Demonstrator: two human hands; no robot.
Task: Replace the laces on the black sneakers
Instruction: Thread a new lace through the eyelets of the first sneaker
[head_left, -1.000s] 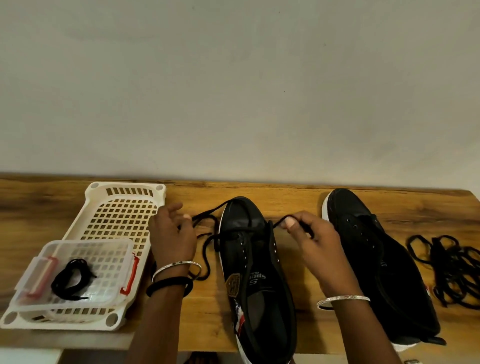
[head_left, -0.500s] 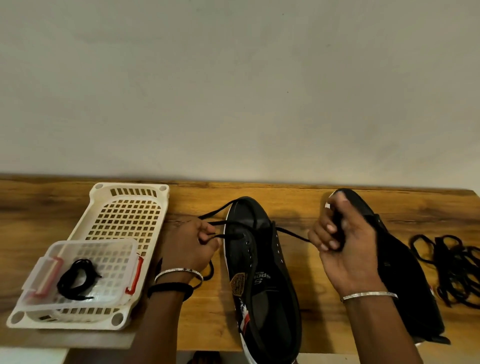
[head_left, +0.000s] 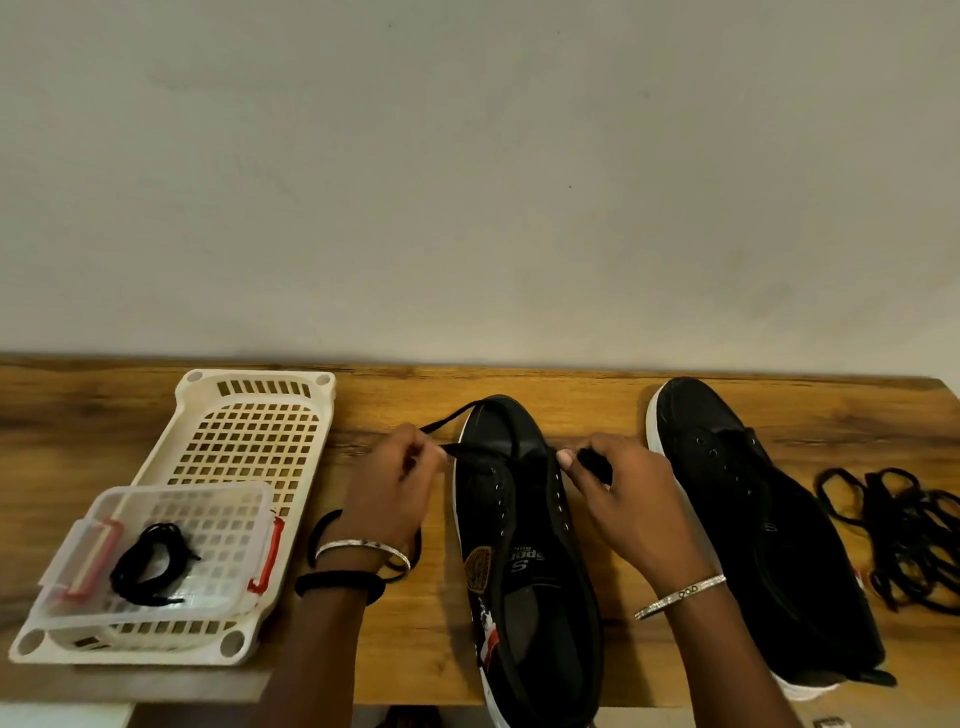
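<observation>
Two black sneakers lie on the wooden table (head_left: 597, 405), toes toward the wall. The middle sneaker (head_left: 524, 561) has a black lace (head_left: 483, 451) running across its front eyelets. My left hand (head_left: 392, 493) pinches the lace's left part beside the shoe's left edge. My right hand (head_left: 626, 499) pinches the lace's right end by the shoe's right eyelet row. The right sneaker (head_left: 748, 519) lies untouched, with no lace visible in its eyelets.
A white perforated basket (head_left: 249, 431) stands at the left, with a clear plastic box (head_left: 171, 540) inside holding a coiled black lace (head_left: 148, 564). A loose pile of black laces (head_left: 904, 535) lies at the table's right end. The wall is close behind.
My right hand has come back from near the right sneaker's toe to the middle shoe's right eyelets. My left hand has shifted a little and still holds the lace.
</observation>
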